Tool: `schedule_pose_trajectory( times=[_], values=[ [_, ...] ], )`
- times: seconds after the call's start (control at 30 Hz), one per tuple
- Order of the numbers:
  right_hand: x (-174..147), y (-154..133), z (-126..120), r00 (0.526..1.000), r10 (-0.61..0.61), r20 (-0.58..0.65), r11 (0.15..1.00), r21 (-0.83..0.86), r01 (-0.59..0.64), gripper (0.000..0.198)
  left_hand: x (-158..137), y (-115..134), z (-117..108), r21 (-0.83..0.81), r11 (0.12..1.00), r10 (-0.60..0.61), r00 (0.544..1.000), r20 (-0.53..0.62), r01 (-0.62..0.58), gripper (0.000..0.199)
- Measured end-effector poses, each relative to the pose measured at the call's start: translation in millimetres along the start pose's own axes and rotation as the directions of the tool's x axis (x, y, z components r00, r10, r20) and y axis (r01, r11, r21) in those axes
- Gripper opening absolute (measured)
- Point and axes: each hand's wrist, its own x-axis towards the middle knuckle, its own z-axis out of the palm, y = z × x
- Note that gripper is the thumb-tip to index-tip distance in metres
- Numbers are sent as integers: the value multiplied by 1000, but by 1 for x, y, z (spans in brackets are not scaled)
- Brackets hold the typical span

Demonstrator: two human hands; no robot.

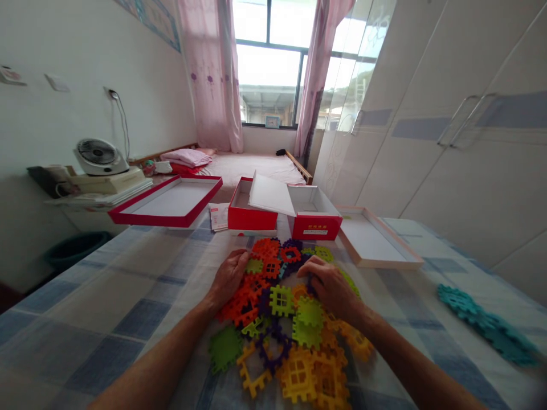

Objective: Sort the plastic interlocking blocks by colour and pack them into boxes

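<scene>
A heap of interlocking plastic tiles with toothed edges lies between my hands. My left hand [231, 275] rests against the heap's left side, beside the orange-red tiles [245, 300] and a small green tile [254, 266]. Its fingers lie loosely along them, partly hidden. My right hand [331, 285] is curled over the heap's right side, fingertips pointing down among dark purple tiles; what they pinch is hidden. Nearer me are a green window tile [281, 300], a lime tile [308, 319], a purple frame tile [276, 347] and yellow tiles [298, 374].
Teal tiles [482, 324] lie in a row at the right on the checked tablecloth [145, 319]. Behind the heap stand a red box [252, 218], another red box [315, 225], a red-rimmed lid [171, 199] and a shallow pale-rimmed lid [378, 236]. A fan [100, 156] sits far left.
</scene>
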Motion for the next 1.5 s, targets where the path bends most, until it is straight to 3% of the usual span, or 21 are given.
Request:
schedule_pose_trajectory(
  times=[0.1, 0.23, 0.33, 0.43, 0.53, 0.7, 0.87, 0.93, 0.97, 1.03, 1.1, 1.2, 1.3, 1.37, 1.43, 1.5],
  values=[
    [15, 1, 2, 999, -32, 11, 985, -170, 33, 31, 0, 1, 0, 7, 1000, 1, 1000, 7, -1, 48],
    [35, -4, 19, 989, -113, 99, 859, -490, 148, 16, -1, 1, 0, 16, 1000, 4, 1000, -16, -4, 47],
    [40, -4, 28, 978, -157, 137, 792, -574, 207, 9, -1, 1, 0, 15, 1000, 16, 1000, 2, -16, 47],
    [37, -2, 28, 979, -176, 104, 817, -539, 204, 5, -1, 1, 0, 4, 1000, 5, 1000, 1, -5, 47],
    [30, -2, 21, 987, -156, 21, 898, -413, 151, 9, 0, 1, 0, -2, 1000, -6, 1000, -8, 6, 47],
    [13, -6, 2, 990, -11, -139, 989, -147, -9, 19, 0, -1, 0, 26, 1000, -4, 1000, 0, 4, 46],
    [-25, 21, -40, 943, 134, -305, 949, -233, -211, 15, 1, -5, -2, 55, 998, -17, 1000, 20, 15, 48],
    [-49, 48, -66, 917, 177, -357, 883, -355, -308, 13, 1, -5, -2, 65, 998, -22, 999, 30, 20, 50],
    [-62, 64, -79, 900, 196, -391, 804, -462, -375, 11, 2, -5, -2, 66, 998, -22, 999, 34, 20, 50],
    [-90, 95, -104, 858, 244, -451, 548, -666, -506, 11, 2, -4, -3, 63, 998, -18, 999, 35, 16, 51],
    [-115, 121, -124, 825, 289, -486, 343, -752, -563, 13, 1, -2, -3, 65, 998, -8, 999, 31, 6, 50],
    [-142, 141, -139, 804, 349, -481, 222, -791, -570, 17, 1, -1, -3, 70, 998, -9, 1000, 17, 7, 50],
    [-146, 137, -138, 798, 334, -501, 245, -772, -587, 16, 1, -1, -2, 61, 998, -30, 999, 19, 29, 51],
    [-134, 123, -130, 794, 308, -524, 340, -719, -607, 20, 1, -1, -2, 55, 998, -40, 999, 27, 38, 51],
    [-111, 103, -115, 829, 297, -474, 545, -628, -555, 24, 2, -1, -2, 53, 998, -31, 999, 33, 30, 50],
    [-81, 83, -94, 909, 257, -328, 796, -462, -391, 23, 2, -2, -2, 55, 998, -29, 999, 27, 27, 49]
  ],
)
